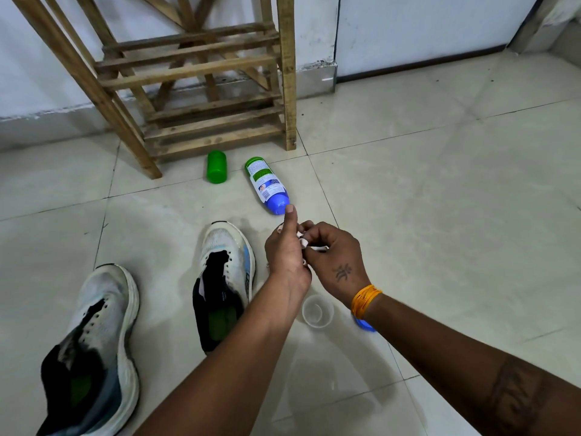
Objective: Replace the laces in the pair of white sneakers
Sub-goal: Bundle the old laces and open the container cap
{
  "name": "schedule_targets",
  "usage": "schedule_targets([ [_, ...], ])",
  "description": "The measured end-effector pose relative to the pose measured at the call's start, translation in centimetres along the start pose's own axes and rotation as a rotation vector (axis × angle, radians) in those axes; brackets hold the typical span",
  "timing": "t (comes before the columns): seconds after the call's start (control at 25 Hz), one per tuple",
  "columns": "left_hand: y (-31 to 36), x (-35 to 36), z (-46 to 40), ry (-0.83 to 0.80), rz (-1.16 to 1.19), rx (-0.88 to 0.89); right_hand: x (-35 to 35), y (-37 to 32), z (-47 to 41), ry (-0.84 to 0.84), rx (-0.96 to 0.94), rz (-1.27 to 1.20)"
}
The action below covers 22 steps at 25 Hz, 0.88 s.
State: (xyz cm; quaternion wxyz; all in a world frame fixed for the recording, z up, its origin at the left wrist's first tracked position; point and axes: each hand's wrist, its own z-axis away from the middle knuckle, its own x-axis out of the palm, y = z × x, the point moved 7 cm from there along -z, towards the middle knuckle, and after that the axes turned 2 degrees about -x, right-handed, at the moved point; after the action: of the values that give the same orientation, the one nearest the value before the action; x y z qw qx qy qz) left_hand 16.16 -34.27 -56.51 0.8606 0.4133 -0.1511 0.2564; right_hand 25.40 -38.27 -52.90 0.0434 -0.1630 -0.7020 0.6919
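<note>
Both hands (298, 250) bunch white lace (303, 243); sneakers (224, 278) laceless.

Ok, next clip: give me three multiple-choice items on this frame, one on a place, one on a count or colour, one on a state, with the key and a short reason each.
1. Where is the clear plastic cup?
A. on the wooden slatted rack
B. on the tiled floor under the wrists
C. inside a sneaker

2. How many white sneakers with black tongues are on the floor?
A. one
B. two
C. three

3. How does the white bottle with a blue cap stand?
A. upright, cap up
B. lying on its side
C. held in a hand

Key:
1 B, it sits on the tiled floor below the left hand and right hand, which pinch a white lace.
2 B, the left sneaker and right sneaker, both unlaced.
3 B, it lies near the wooden slatted rack, cap toward the hands.
</note>
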Motion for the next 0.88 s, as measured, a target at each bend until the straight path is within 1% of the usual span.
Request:
schedule_targets([
  [0.08, 0.6, -0.8, -0.2, 0.114, 0.020, 0.036, 0.0, 0.1, 0.0, -0.017, -0.009, 0.055],
  [0.12, 1.1, -1.0, -0.3, 0.138, 0.065, 0.046, -0.4, 0.2, 0.1, 0.018, 0.001, 0.059],
  [0.16, 1.6, -1.1, -0.4, 0.147, 0.125, 0.044, -1.1, 0.6, 0.0, 0.090, 0.035, 0.024],
  [0.2, 2.1, -1.2, -0.5, 0.138, 0.189, 0.029, -1.7, 1.1, 0.1, 0.175, 0.104, -0.065],
  [0.24, 2.4, -1.1, -0.7, 0.105, 0.243, 0.006, -2.3, 1.8, 0.1, 0.243, 0.211, -0.160],
  [0.28, 2.6, -0.7, -0.6, 0.055, 0.278, -0.022, -2.3, 2.7, 0.0, 0.252, 0.342, -0.260],
  [0.32, 2.5, -0.3, -0.6, 0.002, 0.292, -0.045, -1.5, 3.3, 0.0, 0.187, 0.483, -0.372],
  [0.36, 2.4, 0.3, -0.4, -0.046, 0.291, -0.061, -0.3, 3.7, 0.2, 0.085, 0.617, -0.497],
  [0.4, 2.1, 0.7, -0.3, -0.084, 0.276, -0.071, 0.9, 3.6, 0.4, -0.003, 0.710, -0.609],
  [0.44, 1.8, 1.1, -0.2, -0.112, 0.260, -0.079, 1.8, 3.4, 0.6, -0.059, 0.757, -0.684],
  [0.52, 1.7, 1.5, -0.1, -0.164, 0.247, -0.100, 2.8, 3.2, 0.5, -0.107, 0.759, -0.709],
  [0.6, 1.9, 1.7, 0.0, -0.239, 0.271, -0.154, 2.3, 3.5, 0.1, -0.096, 0.738, -0.647],
  [0.68, 2.1, 1.9, 0.2, -0.281, 0.251, -0.180, 1.9, 3.5, -0.1, -0.103, 0.742, -0.691],
  [0.72, 2.2, 1.7, 0.1, -0.258, 0.185, -0.128, 2.0, 3.3, 0.0, -0.120, 0.755, -0.755],
  [0.76, 2.6, 1.4, 0.0, -0.204, 0.057, -0.007, 2.3, 3.2, 0.2, -0.120, 0.770, -0.805],
  [0.8, 3.3, 0.9, -0.1, -0.129, -0.134, 0.176, 2.7, 3.1, 0.5, -0.106, 0.784, -0.823],
  [0.88, 4.9, 0.6, 0.6, -0.001, -0.569, 0.623, 3.3, 3.4, 1.0, -0.063, 0.805, -0.774],
])
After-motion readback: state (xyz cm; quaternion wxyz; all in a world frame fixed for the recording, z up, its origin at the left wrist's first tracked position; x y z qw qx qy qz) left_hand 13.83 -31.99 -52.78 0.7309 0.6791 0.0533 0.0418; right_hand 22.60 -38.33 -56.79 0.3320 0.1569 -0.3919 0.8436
